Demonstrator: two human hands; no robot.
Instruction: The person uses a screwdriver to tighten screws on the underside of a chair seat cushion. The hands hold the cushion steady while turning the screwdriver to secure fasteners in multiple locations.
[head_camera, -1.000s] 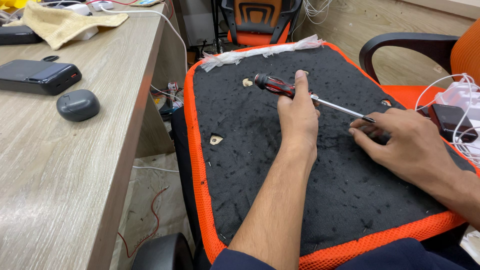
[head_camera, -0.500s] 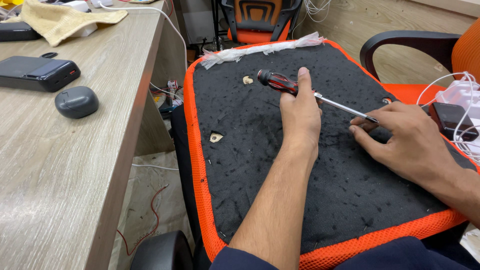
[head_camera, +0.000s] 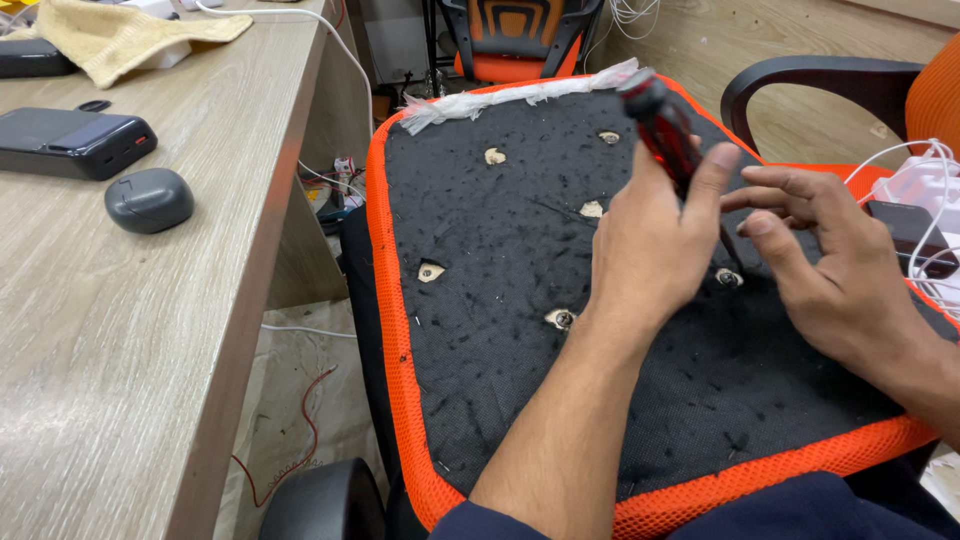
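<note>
the left hand (head_camera: 648, 255) is wrapped around a red-and-black screwdriver (head_camera: 664, 133), fingers closed on the lower part of the handle with the thumb (head_camera: 708, 180) pressed up along its side — the butt of the handle sticks up and away above the fist, tilted toward the far edge. the shaft runs down out of the grip toward a screw hole (head_camera: 728, 277) in the black fabric underside of an overturned chair seat (head_camera: 500, 250) with an orange mesh border (the tip itself is hidden behind the hand). the right hand (head_camera: 835, 265) sits just beside it, fingers spread and loose, holding nothing, fingertips near the shaft and the hole. other holes dot the fabric, one (head_camera: 431, 271) well to the left. a wooden desk (head_camera: 120, 330) stands at the left, bearing a dark power bank (head_camera: 75, 142) and a grey earbud case (head_camera: 149, 199).
</note>
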